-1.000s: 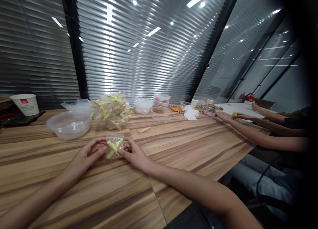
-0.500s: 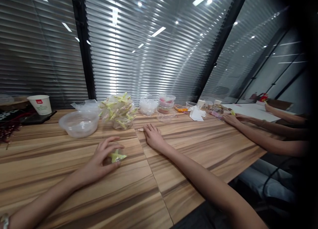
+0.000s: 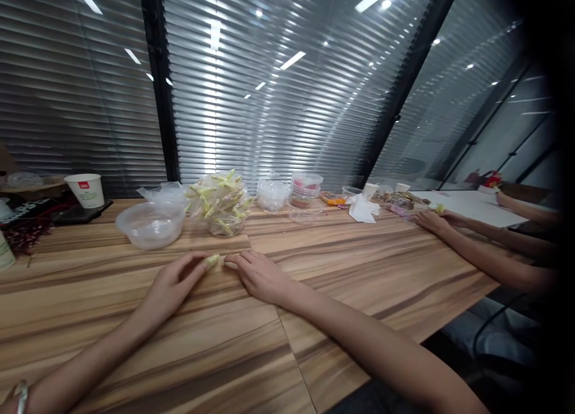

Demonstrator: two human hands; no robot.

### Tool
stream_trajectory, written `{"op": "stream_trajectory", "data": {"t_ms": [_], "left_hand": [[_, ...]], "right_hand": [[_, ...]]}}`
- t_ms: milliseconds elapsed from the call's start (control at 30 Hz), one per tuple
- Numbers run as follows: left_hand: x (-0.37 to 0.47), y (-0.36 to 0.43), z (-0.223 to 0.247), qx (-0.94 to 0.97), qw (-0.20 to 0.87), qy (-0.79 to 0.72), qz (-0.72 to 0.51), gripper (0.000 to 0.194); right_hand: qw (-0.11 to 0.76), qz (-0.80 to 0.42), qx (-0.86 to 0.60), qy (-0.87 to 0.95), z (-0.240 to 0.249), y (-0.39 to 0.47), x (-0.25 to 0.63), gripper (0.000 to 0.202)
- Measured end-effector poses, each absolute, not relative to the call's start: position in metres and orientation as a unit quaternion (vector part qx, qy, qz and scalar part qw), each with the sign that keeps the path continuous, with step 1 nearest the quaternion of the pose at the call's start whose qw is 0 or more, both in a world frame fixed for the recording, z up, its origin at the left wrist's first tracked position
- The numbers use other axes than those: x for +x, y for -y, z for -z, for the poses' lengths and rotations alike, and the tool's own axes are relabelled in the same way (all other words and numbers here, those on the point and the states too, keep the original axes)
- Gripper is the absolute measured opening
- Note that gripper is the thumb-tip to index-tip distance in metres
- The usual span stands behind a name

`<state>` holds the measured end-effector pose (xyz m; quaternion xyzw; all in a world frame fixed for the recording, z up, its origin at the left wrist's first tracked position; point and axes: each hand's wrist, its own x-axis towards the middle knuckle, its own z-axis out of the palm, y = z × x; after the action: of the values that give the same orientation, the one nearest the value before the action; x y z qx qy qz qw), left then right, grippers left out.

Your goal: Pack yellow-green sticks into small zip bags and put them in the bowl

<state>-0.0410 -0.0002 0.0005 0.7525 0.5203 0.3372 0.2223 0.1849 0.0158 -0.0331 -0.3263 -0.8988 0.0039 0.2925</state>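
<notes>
My left hand (image 3: 175, 282) pinches a small yellow-green wrapped packet (image 3: 212, 260) between thumb and fingertips, just above the wood-grain table. Facing it, a short gap to the right, my right hand (image 3: 258, 275) has its fingertips drawn together around something tiny and pale brown, too small to make out. Behind both hands, a clear tub (image 3: 226, 225) is heaped with several similar yellow-green packets (image 3: 218, 198). Left of that heap sits a translucent plastic bowl (image 3: 150, 225).
A paper cup (image 3: 85, 190) stands on a dark flat object at the back left. Along the back lie a clear round container (image 3: 273, 195), stacked clear tubs (image 3: 306, 186), an orange packet (image 3: 332, 198) and white tissues (image 3: 363, 208). Other people's hands (image 3: 433, 220) work at the right.
My right hand has drawn back toward me and left from a small pale piece on the table, which no longer shows there. My left hand has closed around the packet and turned it.
</notes>
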Motion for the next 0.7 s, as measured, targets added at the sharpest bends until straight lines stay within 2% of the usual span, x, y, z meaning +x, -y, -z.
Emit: {"op": "stream_trajectory", "data": {"t_ms": [167,267,433,533,700], "left_hand": [[-0.054,-0.008,-0.003,0.68,0.198,-0.569,-0.418,0.041],[-0.056,-0.013,-0.007,0.664,0.191,-0.568,-0.447,0.042],[-0.05,-0.014,-0.019,0.644,0.268,-0.509,-0.504,0.053],[-0.043,-0.012,-0.022,0.654,0.284,-0.483,-0.508,0.051],[-0.023,-0.005,-0.013,0.629,0.325,-0.48,-0.518,0.045]], "right_hand": [[0.287,-0.015,-0.337,0.896,0.039,-0.022,0.186,0.027],[0.31,-0.01,-0.338,0.889,0.044,-0.027,0.184,0.03],[0.335,-0.012,-0.358,0.871,0.043,-0.027,0.183,0.033],[0.379,-0.07,-0.362,0.849,0.039,-0.028,0.184,0.038],[0.482,-0.241,-0.328,0.776,0.035,-0.027,0.182,0.038]]}}
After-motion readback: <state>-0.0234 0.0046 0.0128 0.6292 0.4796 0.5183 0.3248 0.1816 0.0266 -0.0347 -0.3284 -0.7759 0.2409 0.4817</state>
